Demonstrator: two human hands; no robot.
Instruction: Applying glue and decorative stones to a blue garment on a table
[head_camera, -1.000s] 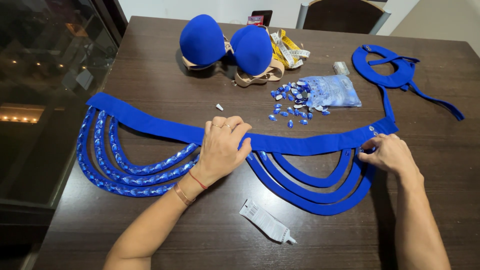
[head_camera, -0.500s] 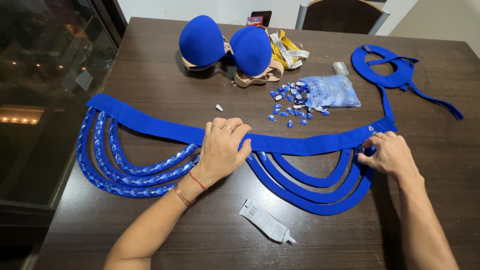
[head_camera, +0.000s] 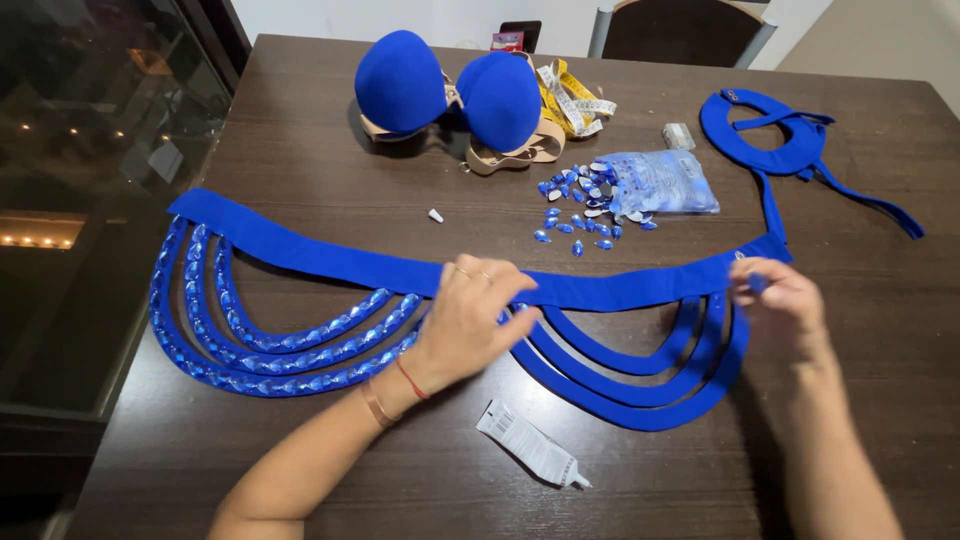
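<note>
**What the head view keeps out of sight**

The left hand (head_camera: 470, 320) covers the middle of the blue belt (head_camera: 300, 255), so the strands beneath go unseen. The right hand (head_camera: 785, 310) hides the belt's end. Both forearms run off the bottom edge. The chair (head_camera: 680, 30) is cropped at the top. The surface (head_camera: 300, 150) runs out of frame below.

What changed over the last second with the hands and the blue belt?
Little. The right hand shifted slightly on the belt's right end, its fingertips now pinching there. The left hand stayed flat on the belt's middle. Glue tube, gems and padded cups did not move.
</note>
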